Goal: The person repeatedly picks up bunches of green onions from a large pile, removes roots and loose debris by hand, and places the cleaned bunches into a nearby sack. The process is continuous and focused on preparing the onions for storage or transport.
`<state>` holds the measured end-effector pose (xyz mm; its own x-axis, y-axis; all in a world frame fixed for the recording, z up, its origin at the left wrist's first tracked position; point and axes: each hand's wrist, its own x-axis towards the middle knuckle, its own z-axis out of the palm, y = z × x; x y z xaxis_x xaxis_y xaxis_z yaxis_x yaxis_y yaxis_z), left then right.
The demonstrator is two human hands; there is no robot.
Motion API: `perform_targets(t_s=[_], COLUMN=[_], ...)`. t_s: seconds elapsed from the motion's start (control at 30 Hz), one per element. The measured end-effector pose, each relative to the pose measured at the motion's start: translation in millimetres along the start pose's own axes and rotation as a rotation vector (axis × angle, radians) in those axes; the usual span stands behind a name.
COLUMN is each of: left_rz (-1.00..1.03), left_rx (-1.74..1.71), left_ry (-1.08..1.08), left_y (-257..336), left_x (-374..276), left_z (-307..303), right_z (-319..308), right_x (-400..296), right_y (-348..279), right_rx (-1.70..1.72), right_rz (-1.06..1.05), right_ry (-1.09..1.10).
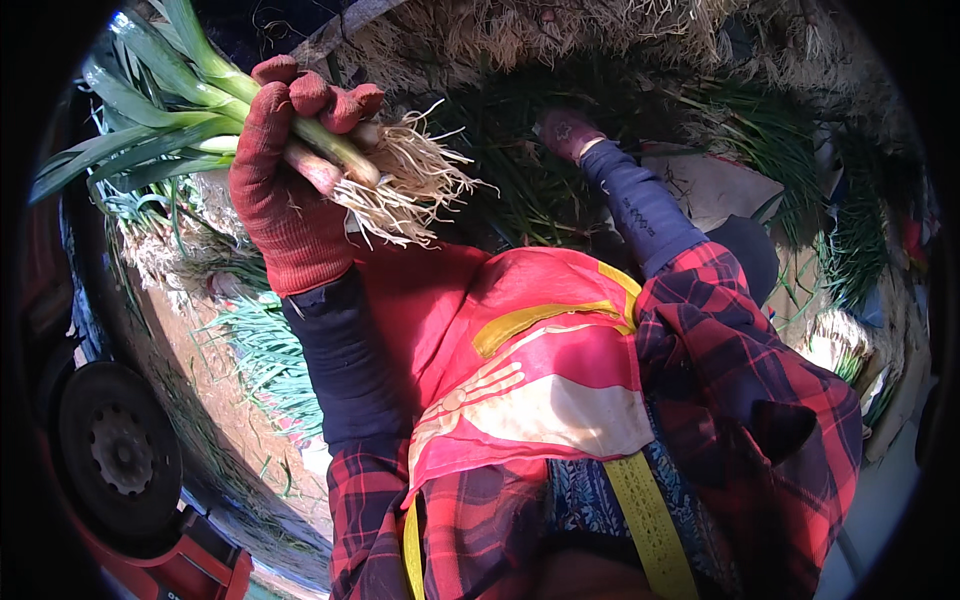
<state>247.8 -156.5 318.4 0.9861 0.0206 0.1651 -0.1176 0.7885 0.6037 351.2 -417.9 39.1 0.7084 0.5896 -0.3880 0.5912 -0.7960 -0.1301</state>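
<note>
In the upper left, my left hand (307, 172) wears a red knit glove and grips a bunch of green onions (330, 150). Broad green leaves stick out to the left. Pinkish-white stalk ends and pale stringy roots (420, 180) point right. My right hand (568, 135), in a purplish glove with a flower mark, reaches down into shaded green leaves (510, 135). Its fingers are mostly hidden, so whether it holds anything does not show. A red and white apron with yellow trim (540, 352) covers my lap between both arms.
Dense rooted onions (585, 34) are piled along the far side. More loose leaves (765, 135) lie to the right, near a bundle with white roots (836, 337). Green onions (266, 360) lie on the ground at left. A black wheel on a red machine (120, 450) stands lower left.
</note>
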Motion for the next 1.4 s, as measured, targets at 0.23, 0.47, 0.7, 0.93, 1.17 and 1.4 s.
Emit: perform_targets(t_s=[0.23,0.47,0.7,0.93,1.17,1.4], left_rz=[0.014,0.018,0.014,0.006,-0.113,-0.268], left_rx=[0.087,-0.073,-0.099,-0.219,-0.134,-0.045], left_ry=[0.255,0.313,0.186,0.007,-0.068,-0.008], left_y=[-8,-9,-4,-15,-26,-53], left_x=[0,5,1,5,13,31], left_z=[2,4,6,22,57,28], right_z=[106,-29,-292,-392,-339,-269], right_x=[35,18,-164,-338,-179,-129], right_y=[-31,-46,-61,-4,-31,-76], right_rx=[0.352,0.022,0.416,0.763,1.179,1.351], right_rz=[-0.022,-0.273,0.01,0.125,-0.103,-0.026], right_ry=[0.375,-0.278,0.126,1.393,1.094,0.721])
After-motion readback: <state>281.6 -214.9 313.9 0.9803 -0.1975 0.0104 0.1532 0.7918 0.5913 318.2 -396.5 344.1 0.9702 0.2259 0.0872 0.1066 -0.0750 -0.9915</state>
